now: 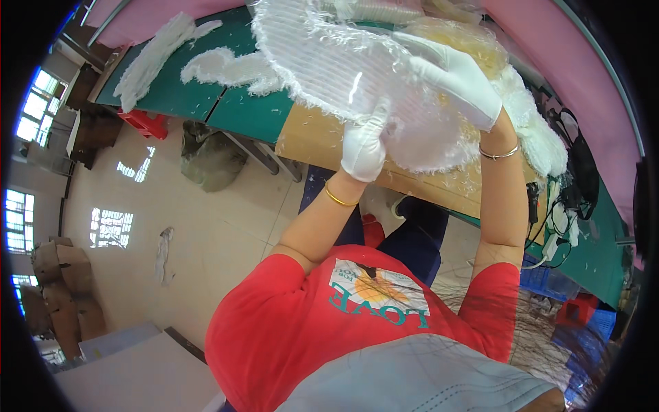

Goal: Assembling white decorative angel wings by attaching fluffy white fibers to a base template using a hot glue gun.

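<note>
The fringed sheet, white, ribbed and partly see-through, is held up in front of the wearer, above the brown cardboard on the green table. Its border carries loose white threads. Both hands wear white gloves.

The left hand is closed on the near edge of the fringed sheet, thumb lying on the upper face; the fingers beneath are hidden. The right hand is at the right part of the same sheet, thumb set apart from the extended fingers. Contact is apparent, but whether this hand grips or only supports cannot be told.

To the left on the table lie a long white fringed strip and a curved fringed piece, the latter reaching toward the held sheet. Beyond the right hand is a yellowish clear plastic bag. A heap of white fluffy pieces lies to the right of that hand, with a black bag just beside it. White threads are scattered over the cardboard and the table. On the floor, a red stool and a greenish sack stand near the table.
</note>
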`<state>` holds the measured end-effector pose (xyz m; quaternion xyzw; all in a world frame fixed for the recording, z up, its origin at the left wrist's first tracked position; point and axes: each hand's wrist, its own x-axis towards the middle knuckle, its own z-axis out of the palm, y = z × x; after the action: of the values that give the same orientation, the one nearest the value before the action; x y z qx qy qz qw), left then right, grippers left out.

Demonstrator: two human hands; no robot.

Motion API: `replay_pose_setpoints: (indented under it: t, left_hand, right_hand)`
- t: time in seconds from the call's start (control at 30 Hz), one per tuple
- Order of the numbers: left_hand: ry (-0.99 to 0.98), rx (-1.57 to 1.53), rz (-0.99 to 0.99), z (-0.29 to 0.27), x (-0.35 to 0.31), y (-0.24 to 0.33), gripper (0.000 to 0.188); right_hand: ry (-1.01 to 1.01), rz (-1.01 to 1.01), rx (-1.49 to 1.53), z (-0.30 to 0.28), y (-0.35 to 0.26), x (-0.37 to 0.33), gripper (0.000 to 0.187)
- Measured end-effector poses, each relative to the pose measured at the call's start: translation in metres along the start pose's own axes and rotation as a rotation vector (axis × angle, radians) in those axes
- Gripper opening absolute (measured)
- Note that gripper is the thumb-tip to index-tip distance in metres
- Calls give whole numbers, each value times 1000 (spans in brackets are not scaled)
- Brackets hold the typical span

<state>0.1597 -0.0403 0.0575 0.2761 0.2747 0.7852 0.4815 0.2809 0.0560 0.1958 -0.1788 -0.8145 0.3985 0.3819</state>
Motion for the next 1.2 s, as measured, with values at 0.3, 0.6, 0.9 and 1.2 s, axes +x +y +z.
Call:
replay_pose_setpoints:
  t: [0.3,0.6,0.9,1.2]
  left_hand:
    - [-250,-12,42,-1,4,-2,48]
    - [-212,258,17,-34,20,-18,72]
    - [-123,500,-22,-5,19,-38,30]
    - [-68,461,128,-45,43,11,29]
  right_hand:
    - [229,154,-6,-12,21,16,33]
    - [10,42,1291,-113,125,19,24]
    - [441,-229,1269,-191,202,-32,36]
    - [401,-152,1359,-117,143,-38,26]
